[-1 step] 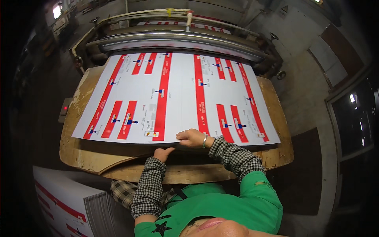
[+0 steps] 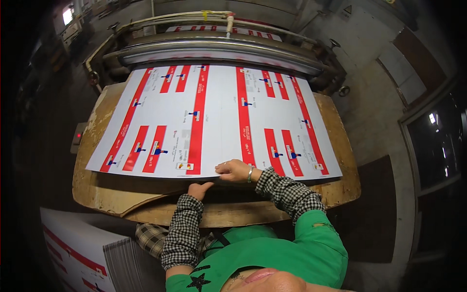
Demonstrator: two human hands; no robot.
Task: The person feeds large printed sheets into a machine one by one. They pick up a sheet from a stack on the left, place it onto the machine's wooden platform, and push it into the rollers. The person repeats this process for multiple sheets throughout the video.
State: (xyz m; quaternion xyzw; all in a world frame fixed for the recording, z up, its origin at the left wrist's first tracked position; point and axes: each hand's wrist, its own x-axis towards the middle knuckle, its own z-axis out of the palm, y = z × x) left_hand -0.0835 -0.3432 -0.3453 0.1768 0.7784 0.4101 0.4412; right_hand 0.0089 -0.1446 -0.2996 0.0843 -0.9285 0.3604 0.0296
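A large white printed sheet with red bands and small blue figures lies on the wooden table. Its far edge meets the metal rollers of a machine. My right hand pinches the near edge around the middle, thumb and fingers closed on the paper. Just left of it and slightly nearer to me is my left hand, below the sheet's edge. Its thumb points right toward the other hand; its remaining fingers are mostly hidden. Both forearms wear black-and-white checked sleeves.
The worn wooden table has rounded corners. At the lower left stands a tall stack of printed sheets. Handwheels jut from the machine's right side. A small box with a red light is left of the table.
Red print on the paper behind the rollers shows in a different position. The whole view has shifted slightly; both hands keep their places at the sheet's near edge.
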